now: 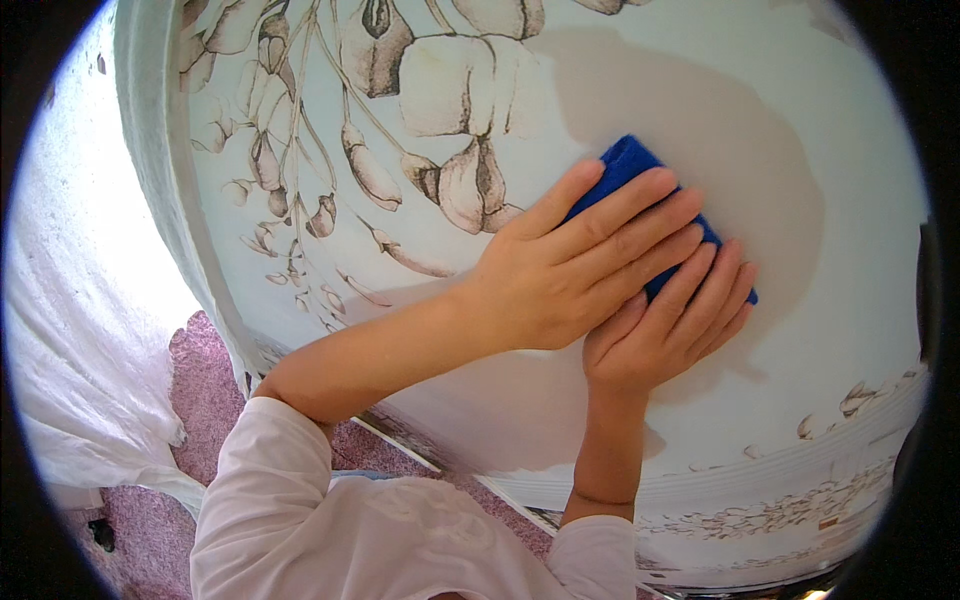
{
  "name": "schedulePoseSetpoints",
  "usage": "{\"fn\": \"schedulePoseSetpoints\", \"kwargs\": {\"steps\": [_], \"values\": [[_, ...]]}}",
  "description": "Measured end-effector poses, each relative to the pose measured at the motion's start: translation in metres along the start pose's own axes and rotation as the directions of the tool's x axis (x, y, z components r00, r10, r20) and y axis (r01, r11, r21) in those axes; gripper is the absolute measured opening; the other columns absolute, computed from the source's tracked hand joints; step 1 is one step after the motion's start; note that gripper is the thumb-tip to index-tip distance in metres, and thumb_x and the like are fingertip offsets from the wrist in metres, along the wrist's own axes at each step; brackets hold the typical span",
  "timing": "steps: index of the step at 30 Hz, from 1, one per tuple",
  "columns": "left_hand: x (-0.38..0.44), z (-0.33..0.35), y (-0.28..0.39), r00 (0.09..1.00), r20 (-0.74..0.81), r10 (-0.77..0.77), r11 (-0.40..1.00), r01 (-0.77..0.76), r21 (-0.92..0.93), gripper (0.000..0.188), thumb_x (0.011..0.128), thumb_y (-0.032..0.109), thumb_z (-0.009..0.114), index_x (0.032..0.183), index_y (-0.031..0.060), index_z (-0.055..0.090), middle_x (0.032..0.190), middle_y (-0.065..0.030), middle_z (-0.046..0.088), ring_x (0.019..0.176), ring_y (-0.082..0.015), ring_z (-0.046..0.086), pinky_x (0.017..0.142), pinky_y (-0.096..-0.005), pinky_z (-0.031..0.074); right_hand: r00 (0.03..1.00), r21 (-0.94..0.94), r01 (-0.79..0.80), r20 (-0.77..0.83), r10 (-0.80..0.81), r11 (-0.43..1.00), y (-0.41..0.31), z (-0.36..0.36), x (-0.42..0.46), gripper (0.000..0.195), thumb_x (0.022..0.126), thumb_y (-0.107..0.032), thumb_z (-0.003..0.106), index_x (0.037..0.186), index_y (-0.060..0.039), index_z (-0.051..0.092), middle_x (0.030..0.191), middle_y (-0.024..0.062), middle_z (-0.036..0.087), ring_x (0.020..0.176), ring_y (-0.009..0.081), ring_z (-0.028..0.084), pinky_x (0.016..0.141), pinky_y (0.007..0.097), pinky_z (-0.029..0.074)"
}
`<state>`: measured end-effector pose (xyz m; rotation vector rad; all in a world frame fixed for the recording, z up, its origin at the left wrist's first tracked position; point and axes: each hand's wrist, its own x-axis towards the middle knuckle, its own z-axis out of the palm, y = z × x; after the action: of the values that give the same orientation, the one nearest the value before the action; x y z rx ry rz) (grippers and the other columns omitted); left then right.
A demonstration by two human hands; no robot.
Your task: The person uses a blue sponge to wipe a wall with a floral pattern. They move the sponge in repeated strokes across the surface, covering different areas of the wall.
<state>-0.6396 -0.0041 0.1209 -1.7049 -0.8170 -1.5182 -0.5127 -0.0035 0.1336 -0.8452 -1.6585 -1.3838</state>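
A folded blue cloth (630,159) lies on a smooth, pale surface (847,247) printed with brown flower drawings. My left hand (585,262) rests flat on the cloth with its fingers stretched towards the upper right. Just below and to the right, my right hand (675,322) presses on the cloth's lower part, its thumb side touching my left hand. Both palms face down, and the fingers hide much of the cloth.
A sheer white curtain (82,360) hangs at the left, beside the edge of the printed surface. A pink carpet (206,397) shows on the floor below. Dark objects stand at the far right rim.
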Motion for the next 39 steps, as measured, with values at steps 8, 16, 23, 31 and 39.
{"fn": "schedulePoseSetpoints", "kwargs": {"steps": [8,16,23,31,39], "values": [[-0.109,-0.003,0.006,0.992,0.074,-0.099,0.994,0.096,0.042,0.033,0.077,0.018,0.045,0.107,0.0130,0.055,0.120,-0.0005,0.047,0.114,-0.0170,0.039,0.090,-0.0373,0.028,0.986,0.052,0.060,0.154,-0.067,0.997,-0.050,0.001,-0.089,0.031,0.085,-0.027,0.039,0.100,-0.0021,0.050,0.113,0.0180,0.046,0.109,0.0365,0.040,0.095,0.0498,0.018],[-0.037,-0.021,-0.033,0.994,0.064,-0.093,0.993,0.088,0.082,0.037,0.074,0.021,0.047,0.109,0.0111,0.054,0.121,-0.0069,0.045,0.117,-0.0251,0.035,0.099,-0.0444,0.014,0.997,0.075,0.036,0.060,-0.040,0.997,-0.049,0.010,-0.002,0.040,0.088,-0.029,0.030,0.110,-0.0004,0.047,0.119,0.0183,0.043,0.111,0.0374,0.038,0.096,0.0477,0.018],[-0.045,-0.030,-0.045,0.993,-0.017,-0.118,0.991,0.119,0.061,0.033,0.077,0.022,0.043,0.105,0.0101,0.056,0.119,-0.0035,0.047,0.114,-0.0208,0.039,0.096,-0.0419,0.022,0.999,0.118,0.016,0.049,-0.022,0.993,-0.068,0.015,-0.004,0.037,0.087,-0.029,0.033,0.110,-0.0032,0.047,0.118,0.0168,0.044,0.109,0.0361,0.039,0.095,0.0479,0.017],[-0.135,-0.030,-0.036,0.982,0.098,-0.163,0.982,0.151,0.117,0.032,0.077,0.022,0.045,0.106,0.0154,0.055,0.119,-0.0040,0.046,0.116,-0.0226,0.036,0.098,-0.0447,0.018,0.987,0.125,0.063,0.142,-0.081,0.990,-0.103,0.015,-0.077,0.026,0.080,-0.021,0.044,0.099,-0.0076,0.053,0.112,0.0115,0.049,0.110,0.0319,0.040,0.096,0.0466,0.018],[-0.042,-0.045,-0.066,0.995,-0.001,-0.104,0.983,0.103,0.154,0.034,0.077,0.021,0.045,0.108,0.0107,0.054,0.120,-0.0058,0.046,0.116,-0.0234,0.037,0.098,-0.0429,0.019,0.999,0.137,0.027,0.043,-0.033,0.990,-0.091,0.020,0.015,0.041,0.088,-0.026,0.030,0.114,0.0035,0.043,0.121,0.0193,0.039,0.112,0.0386,0.035,0.095,0.0488,0.017]]}}
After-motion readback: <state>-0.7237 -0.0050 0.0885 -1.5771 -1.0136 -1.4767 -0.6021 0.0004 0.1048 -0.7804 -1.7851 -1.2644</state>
